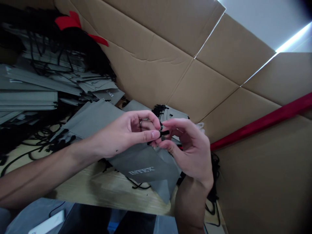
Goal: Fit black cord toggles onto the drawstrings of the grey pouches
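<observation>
- Pinching a small black plastic cord stopper point(163, 132), the left hand point(126, 133) and the right hand point(188, 149) are meeting fingertip to fingertip above the middle of the tabletop.
- The left hand's fingers point(146, 135) are closing thumb to forefinger on the stopper's left end; a dark ring is showing on one of them.
- The right hand's fingers point(170, 125) are curling in and gripping the same stopper from the right, palm turned toward the camera.
- The stopper is sitting at the mouth of a grey non-woven drawstring bag with white lettering point(143, 162), which is hanging just under the hands and draping onto the surface.
- The pale wood-grain tabletop point(97, 188) is carrying the work; loose black cords point(31, 146) are trailing across its left part.
- A messy heap of flat grey bags point(36, 87) is piling up at the left, tangled with more black cord, with a red strip of fabric point(73, 22) lying on top at the far back.
- A smaller bundle of grey bags with black cord ends point(170, 113) is lying just behind the hands, touching the cardboard.
- Large brown corrugated cardboard sheets point(175, 55) are standing as a wall behind and to the right of the tabletop, creased and split by bright seams.
- A long red bar point(263, 122) is slanting across the cardboard at the right.
- A white ceiling with a bright light strip point(287, 40) is showing in the upper right corner.
- A white flat device point(46, 224) is lying at the lower left edge, near the person's lap.
</observation>
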A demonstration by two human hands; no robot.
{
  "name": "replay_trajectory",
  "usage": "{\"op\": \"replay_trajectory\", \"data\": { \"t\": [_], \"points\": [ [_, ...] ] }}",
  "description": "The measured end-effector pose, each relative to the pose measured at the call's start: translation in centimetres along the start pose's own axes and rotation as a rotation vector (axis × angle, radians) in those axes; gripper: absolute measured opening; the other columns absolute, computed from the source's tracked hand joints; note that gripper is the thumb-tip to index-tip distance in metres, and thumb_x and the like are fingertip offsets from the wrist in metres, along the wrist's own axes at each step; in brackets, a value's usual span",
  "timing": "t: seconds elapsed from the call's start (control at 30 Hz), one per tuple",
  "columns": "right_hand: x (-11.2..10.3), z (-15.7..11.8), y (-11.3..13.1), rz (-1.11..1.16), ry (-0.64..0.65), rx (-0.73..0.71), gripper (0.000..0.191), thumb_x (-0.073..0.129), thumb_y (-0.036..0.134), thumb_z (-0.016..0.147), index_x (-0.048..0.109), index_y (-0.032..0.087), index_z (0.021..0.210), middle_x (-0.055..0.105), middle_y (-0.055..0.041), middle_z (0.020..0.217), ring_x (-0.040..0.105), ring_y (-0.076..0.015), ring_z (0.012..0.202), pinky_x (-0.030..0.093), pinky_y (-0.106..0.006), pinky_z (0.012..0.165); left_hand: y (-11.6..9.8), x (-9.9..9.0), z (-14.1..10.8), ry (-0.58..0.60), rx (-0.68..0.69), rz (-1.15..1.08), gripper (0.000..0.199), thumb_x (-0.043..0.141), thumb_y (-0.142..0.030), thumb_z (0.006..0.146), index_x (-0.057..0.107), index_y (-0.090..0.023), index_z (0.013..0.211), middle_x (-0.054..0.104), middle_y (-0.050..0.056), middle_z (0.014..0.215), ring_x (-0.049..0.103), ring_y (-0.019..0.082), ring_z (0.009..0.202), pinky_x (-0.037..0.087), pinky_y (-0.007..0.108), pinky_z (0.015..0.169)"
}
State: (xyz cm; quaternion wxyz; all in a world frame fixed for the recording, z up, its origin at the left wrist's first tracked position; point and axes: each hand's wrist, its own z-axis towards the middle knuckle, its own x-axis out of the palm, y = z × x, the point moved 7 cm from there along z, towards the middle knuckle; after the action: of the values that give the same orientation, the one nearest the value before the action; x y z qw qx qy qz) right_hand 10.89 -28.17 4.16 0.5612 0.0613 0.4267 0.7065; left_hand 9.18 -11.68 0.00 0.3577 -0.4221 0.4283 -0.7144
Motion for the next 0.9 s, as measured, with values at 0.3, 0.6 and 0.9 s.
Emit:
{"op": "replay_trajectory", "data": {
  "t": [0.3, 0.6, 0.9],
  "points": [
    [-0.7, 0.0, -0.8, 0.004, 0.012, 0.040, 0.013, 0.082, 0.012, 0.106, 0.081, 0.025, 0.109, 0.078, 0.0025, 0.100, 0.076, -0.0109, 0.084, 0.065, -0.021, 0.074, 0.4, 1.4, -0.9, 0.115, -0.058, 0.531, 0.028, 0.073, -0.042, 0.109, 0.069, -0.018, 0.094, 0.057, -0.003, 0.080, 0.049, 0.011, 0.071, 0.037, 0.020, 0.058],
    [-1.0, 0.0, -0.9, 0.006, 0.135, -0.008, 0.011, 0.083, 0.016, 0.107, 0.083, 0.025, 0.114, 0.083, -0.0019, 0.104, 0.079, -0.0158, 0.087, 0.067, -0.026, 0.073, -0.1, 2.3, -1.6, 0.178, 0.114, 0.859, 0.042, 0.049, -0.031, 0.117, 0.046, -0.020, 0.077, 0.034, -0.005, 0.065, 0.032, 0.010, 0.059, 0.027, 0.029, 0.056],
    [-0.2, 0.1, -0.2, 0.016, 0.225, -0.123, 0.013, 0.070, 0.014, 0.113, 0.079, 0.023, 0.114, 0.081, -0.0029, 0.103, 0.076, -0.0150, 0.084, 0.064, -0.028, 0.076, -1.4, 3.8, -2.3, 0.216, 0.241, 0.944, 0.038, 0.044, -0.025, 0.117, 0.053, -0.021, 0.081, 0.055, -0.003, 0.065, 0.048, 0.012, 0.058, 0.036, 0.030, 0.062]
  ]
}}
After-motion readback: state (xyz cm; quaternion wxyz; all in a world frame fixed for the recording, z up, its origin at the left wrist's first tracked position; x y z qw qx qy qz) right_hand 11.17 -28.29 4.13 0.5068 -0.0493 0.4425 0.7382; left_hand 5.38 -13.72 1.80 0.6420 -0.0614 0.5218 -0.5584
